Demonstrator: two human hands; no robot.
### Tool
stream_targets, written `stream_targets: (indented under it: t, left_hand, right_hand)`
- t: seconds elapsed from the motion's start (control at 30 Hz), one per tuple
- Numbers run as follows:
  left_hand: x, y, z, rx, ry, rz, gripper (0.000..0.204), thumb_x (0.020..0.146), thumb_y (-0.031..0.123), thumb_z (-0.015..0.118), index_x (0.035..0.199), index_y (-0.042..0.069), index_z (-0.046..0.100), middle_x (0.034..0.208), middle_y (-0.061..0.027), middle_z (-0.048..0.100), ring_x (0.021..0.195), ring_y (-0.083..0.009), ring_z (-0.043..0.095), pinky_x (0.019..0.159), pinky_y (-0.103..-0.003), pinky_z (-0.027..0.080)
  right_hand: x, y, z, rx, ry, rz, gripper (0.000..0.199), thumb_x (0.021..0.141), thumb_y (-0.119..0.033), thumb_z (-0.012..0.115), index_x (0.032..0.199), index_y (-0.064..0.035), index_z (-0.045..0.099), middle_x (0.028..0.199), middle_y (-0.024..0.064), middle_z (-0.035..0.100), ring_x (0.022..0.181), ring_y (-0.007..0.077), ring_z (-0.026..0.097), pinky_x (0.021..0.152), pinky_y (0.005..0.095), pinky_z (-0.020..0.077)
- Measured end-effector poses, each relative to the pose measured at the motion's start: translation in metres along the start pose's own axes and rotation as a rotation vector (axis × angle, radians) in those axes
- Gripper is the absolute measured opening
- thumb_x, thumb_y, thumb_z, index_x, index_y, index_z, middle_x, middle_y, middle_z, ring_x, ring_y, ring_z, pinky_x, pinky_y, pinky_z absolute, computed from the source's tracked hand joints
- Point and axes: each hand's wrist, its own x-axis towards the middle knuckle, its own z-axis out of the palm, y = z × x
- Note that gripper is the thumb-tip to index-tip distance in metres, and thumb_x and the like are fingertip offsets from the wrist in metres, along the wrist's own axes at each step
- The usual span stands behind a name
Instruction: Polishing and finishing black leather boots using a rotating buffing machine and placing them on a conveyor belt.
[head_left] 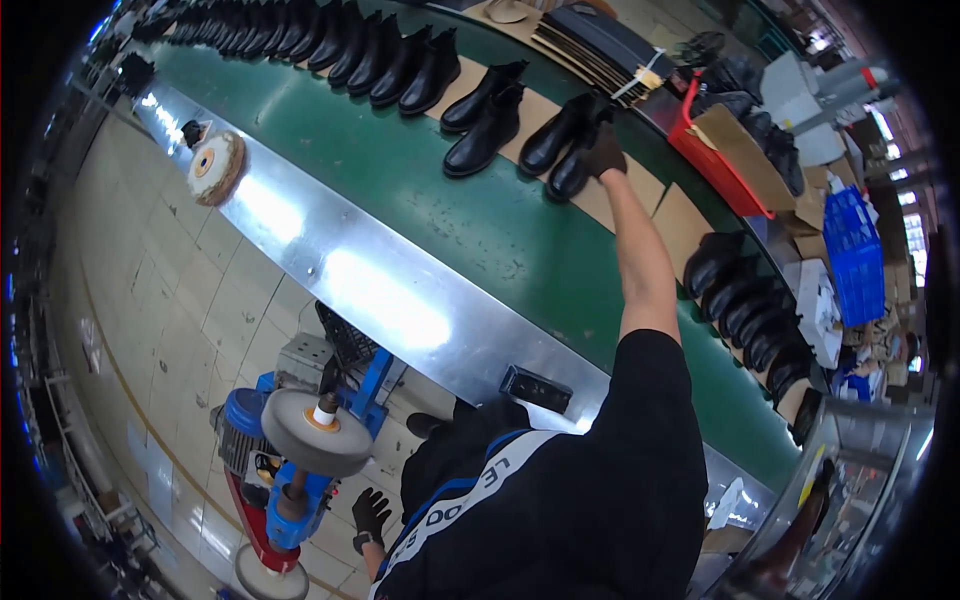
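My right hand point(604, 152), in a dark glove, reaches across the green bench and is closed on the upper part of a black ankle boot point(567, 180). Its fingers are partly lost against the dark leather. Close beside that boot stands another black boot point(545, 140). A little to the left is a separate pair, its front boot point(485, 140) on the green surface. My left hand point(371, 511), also gloved, hangs low by my side with its fingers apart and nothing in it. Near it is a polishing machine with a grey buffing wheel point(315, 432).
A long row of black boots point(385, 60) lines the far left of the green bench point(380, 190); several more point(745, 300) stand right. Along the near metal ledge point(390, 300) sit a pale round buffing wheel point(217, 168) and a black block point(537, 388). A red bin point(700, 150) stands behind.
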Motion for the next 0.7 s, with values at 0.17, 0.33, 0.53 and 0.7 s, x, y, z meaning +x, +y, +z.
stream_targets:
  t: [0.17,0.33,0.53,0.7]
  left_hand:
    - [-0.074,0.061,0.001,0.103,-0.168,-0.161,0.044,0.088,0.038,0.038,0.120,0.008,0.044,0.115,-0.0144,0.052,0.093,-0.0246,0.056,0.069,-0.035,0.046]
    - [-0.176,0.202,0.066,0.434,-0.616,0.331,0.039,0.092,0.029,0.037,0.113,-0.002,0.050,0.087,-0.0116,0.061,0.071,-0.0186,0.060,0.064,-0.029,0.049]
    - [-0.108,0.242,0.195,0.233,-0.714,1.103,0.071,0.083,0.010,0.049,0.138,0.008,0.004,0.129,-0.0158,0.036,0.115,-0.0244,0.041,0.087,-0.032,0.040]
    - [-0.131,0.229,0.240,-0.283,-0.527,1.621,0.086,0.083,0.049,0.047,0.137,0.012,-0.008,0.133,-0.0191,0.030,0.119,-0.0282,0.036,0.099,-0.037,0.030]
  right_hand:
    - [0.007,-0.023,-0.007,-0.168,-0.112,-0.048,0.042,0.072,-0.027,0.055,0.108,-0.0075,0.050,0.112,0.0204,0.048,0.097,0.0334,0.053,0.082,0.0410,0.0430]
    - [-0.042,-0.049,-0.050,-0.288,-0.122,-0.243,0.021,0.078,-0.015,0.046,0.094,-0.0067,0.055,0.100,0.0174,0.054,0.088,0.0334,0.055,0.074,0.0407,0.0448]
    - [-0.189,-0.128,-0.171,0.311,0.189,-0.335,0.018,0.075,-0.015,0.062,0.087,-0.0031,0.058,0.076,0.0113,0.059,0.067,0.0196,0.057,0.062,0.0289,0.0449]
    - [-0.301,-0.180,-0.219,0.790,-0.081,-0.191,0.018,0.076,-0.007,0.062,0.090,0.0025,0.056,0.076,0.0053,0.058,0.065,0.0092,0.054,0.060,0.0220,0.0432]
